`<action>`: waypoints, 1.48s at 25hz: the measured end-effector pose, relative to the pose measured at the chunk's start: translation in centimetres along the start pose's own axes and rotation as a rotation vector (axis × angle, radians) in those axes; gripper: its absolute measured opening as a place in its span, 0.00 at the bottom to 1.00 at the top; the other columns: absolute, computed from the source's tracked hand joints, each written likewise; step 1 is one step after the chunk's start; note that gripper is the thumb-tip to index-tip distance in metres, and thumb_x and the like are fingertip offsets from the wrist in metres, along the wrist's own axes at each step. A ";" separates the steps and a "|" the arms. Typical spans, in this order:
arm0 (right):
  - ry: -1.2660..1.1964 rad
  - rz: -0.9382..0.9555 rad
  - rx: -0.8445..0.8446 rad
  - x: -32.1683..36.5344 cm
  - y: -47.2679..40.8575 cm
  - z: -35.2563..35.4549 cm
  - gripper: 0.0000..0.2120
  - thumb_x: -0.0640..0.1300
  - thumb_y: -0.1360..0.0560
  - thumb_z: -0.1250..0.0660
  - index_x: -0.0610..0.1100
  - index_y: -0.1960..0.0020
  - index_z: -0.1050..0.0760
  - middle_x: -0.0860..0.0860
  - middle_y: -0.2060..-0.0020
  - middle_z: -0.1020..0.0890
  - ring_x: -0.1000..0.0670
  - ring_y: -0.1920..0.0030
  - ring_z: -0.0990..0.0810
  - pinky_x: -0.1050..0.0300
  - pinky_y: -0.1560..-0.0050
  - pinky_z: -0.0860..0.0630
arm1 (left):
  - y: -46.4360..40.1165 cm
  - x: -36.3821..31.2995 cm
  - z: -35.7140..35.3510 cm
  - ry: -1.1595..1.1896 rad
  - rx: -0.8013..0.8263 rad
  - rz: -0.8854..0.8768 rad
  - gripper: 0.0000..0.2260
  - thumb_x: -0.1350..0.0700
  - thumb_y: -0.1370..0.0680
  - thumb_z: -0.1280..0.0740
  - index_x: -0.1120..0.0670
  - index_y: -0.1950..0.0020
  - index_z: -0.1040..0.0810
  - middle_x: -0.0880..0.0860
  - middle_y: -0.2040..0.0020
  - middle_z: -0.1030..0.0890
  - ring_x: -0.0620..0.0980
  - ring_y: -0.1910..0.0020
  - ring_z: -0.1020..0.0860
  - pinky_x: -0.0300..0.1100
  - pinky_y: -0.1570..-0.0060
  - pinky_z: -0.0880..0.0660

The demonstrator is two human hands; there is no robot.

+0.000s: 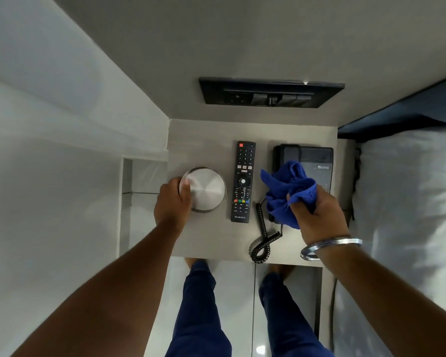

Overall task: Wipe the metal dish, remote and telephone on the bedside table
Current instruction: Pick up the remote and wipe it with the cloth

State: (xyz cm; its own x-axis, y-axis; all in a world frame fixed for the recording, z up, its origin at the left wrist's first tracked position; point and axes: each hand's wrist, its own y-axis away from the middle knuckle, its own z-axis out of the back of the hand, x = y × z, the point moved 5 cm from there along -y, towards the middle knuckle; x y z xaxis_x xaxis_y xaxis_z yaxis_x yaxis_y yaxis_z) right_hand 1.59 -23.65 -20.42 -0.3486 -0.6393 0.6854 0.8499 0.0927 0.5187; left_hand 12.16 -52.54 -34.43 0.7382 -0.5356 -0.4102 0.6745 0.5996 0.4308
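The round, shiny metal dish [205, 189] sits on the left part of the pale bedside table [204, 235]. The left hand [172, 202] grips the dish by its left rim, with the thumb over the edge. The dish looks a little tipped up, but it is hard to tell if it is off the table.

Just beside the dish, to its right, lies the long black remote [243, 181] with many small buttons. It lies flat and nothing touches it. To the right of the remote is the dark grey telephone [305, 171], with its curly black cord [263, 238] looping toward the front edge of the table.

The right hand [317, 215] is closed tight on a bunched-up blue cloth [286, 189]. It hovers over the front of the telephone, well apart from the dish. A silver bangle [330, 247] is on that wrist.

It looks like the dish is to be wiped first, and the cloth has not reached it yet.

Things could go wrong here. The dish is smooth and held only by one edge, so it may slip and clatter down. When the cloth crosses over, it may bump the remote and push it. The loose cord near the edge may catch on the hand or bangle and drag the telephone.
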 end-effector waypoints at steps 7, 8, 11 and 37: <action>-0.020 -0.004 -0.010 -1.4 0.1 1.5 0.06 0.39 0.26 0.34 0.47 0.59 0.30 0.50 0.70 0.25 0.52 0.71 0.27 0.72 0.74 0.30 | -1.7 -14.4 -2.2 -0.478 -0.097 -0.334 0.22 0.36 0.26 0.36 0.55 0.50 0.22 0.55 0.57 0.20 0.56 0.56 0.23 0.48 0.57 0.31; -0.016 0.000 -0.022 -1.8 0.1 1.9 0.07 0.39 0.26 0.34 0.49 0.60 0.30 0.50 0.70 0.25 0.51 0.71 0.27 0.70 0.74 0.30 | -2.6 -16.1 -3.5 -0.561 -0.012 -0.292 0.26 0.33 0.28 0.35 0.56 0.53 0.22 0.55 0.59 0.20 0.55 0.57 0.23 0.48 0.58 0.33; -0.012 0.003 -0.053 -2.9 0.4 3.1 0.10 0.41 0.26 0.34 0.53 0.61 0.31 0.51 0.69 0.24 0.51 0.69 0.25 0.64 0.72 0.31 | -3.8 -17.8 -6.9 -0.692 0.140 -0.157 0.28 0.32 0.29 0.35 0.58 0.52 0.22 0.56 0.56 0.20 0.56 0.54 0.22 0.48 0.57 0.33; 0.560 1.129 0.070 46.8 28.4 9.3 0.21 0.33 0.33 0.36 0.42 0.40 0.24 0.43 0.41 0.21 0.41 0.39 0.25 0.42 0.44 0.28 | 20.7 -28.6 44.3 1.853 0.639 -0.247 0.33 0.42 0.17 0.54 0.61 0.55 0.15 0.49 0.55 0.13 0.38 0.54 0.17 0.32 0.55 0.21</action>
State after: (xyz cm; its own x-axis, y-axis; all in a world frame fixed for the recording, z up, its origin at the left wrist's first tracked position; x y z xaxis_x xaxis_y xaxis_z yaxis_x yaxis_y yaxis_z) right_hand 5.70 -43.79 31.14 0.7858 -0.4111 0.4620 0.5354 0.8262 -0.1754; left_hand 5.68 -51.12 21.88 0.0105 0.8638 -0.5036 0.9605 0.1314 0.2454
